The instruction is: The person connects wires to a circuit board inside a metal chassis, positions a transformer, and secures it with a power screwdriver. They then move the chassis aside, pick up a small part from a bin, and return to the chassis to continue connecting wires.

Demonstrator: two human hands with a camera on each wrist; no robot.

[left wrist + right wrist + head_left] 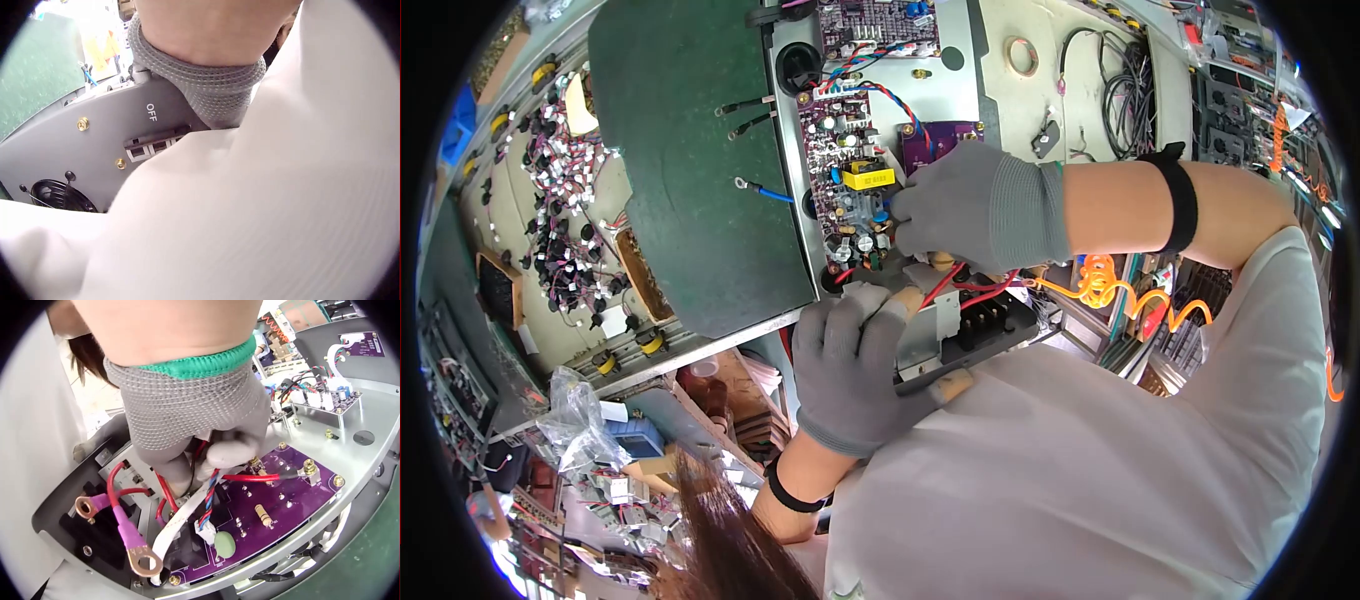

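A grey metal chassis [955, 90] carries purple circuit boards [312, 512] with brass standoffs and several wires. My right hand [970, 205], in a grey glove, reaches down among its wiring with bent fingers around a red cable [201, 450]; the grip is partly hidden. My gloved left hand [850, 360] lies over the near edge, thumb spread from the fingers, index fingertip beside the red cables [945, 287]. Ring terminals [144, 559] with purple sleeves hang loose below the right hand. In the left wrist view the glove cuff [219, 94] hides the fingers above the front panel [94, 147].
A green mat [690, 170] lies left of the chassis, with a blue wire [770, 192] reaching over it. Piles of connectors [565, 190] cover the far left bench. A tape roll [1021, 57] and black cables [1125, 100] lie at the right. An orange coiled cord [1097, 283] hangs nearby.
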